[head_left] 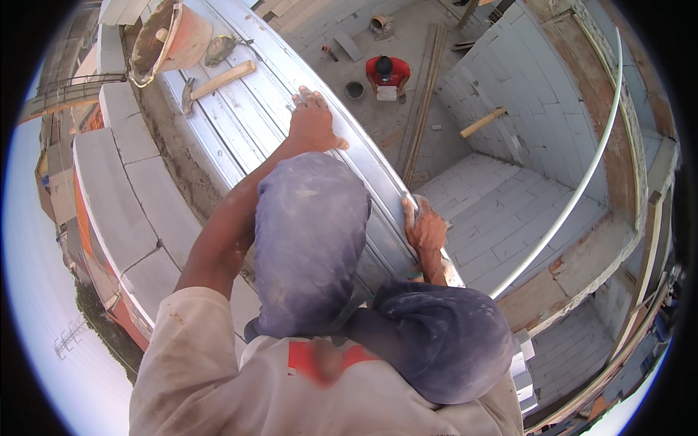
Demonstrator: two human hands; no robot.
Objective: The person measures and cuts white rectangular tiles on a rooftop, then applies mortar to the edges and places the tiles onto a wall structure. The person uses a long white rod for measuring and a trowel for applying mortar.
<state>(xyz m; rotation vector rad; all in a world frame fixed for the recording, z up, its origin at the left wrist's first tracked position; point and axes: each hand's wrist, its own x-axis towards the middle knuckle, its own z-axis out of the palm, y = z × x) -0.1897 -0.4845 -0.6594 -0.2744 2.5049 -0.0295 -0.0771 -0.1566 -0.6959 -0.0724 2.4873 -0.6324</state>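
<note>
I am crouched on ribbed silvery metal sheets [254,87] laid along the top of a block wall. My left hand [313,122] rests flat on the sheet, fingers spread, with nothing in it. Lower on the right, my right hand [426,227] is curled over the sheet's long outer edge, the thumb on the near side; its far fingers are partly hidden. Beyond my left hand lies a hammer [224,78] with a wooden handle. A worn reddish bucket [190,42] stands past it, with a small dark grey object [219,51] beside it.
Pale grey blocks [149,207] and a mortar strip [171,138] run along the left. Right of the sheets the drop opens to a floor far below, where a person in red [387,76] is beside a dark bucket [354,90]. A white pipe [578,196] curves across the right.
</note>
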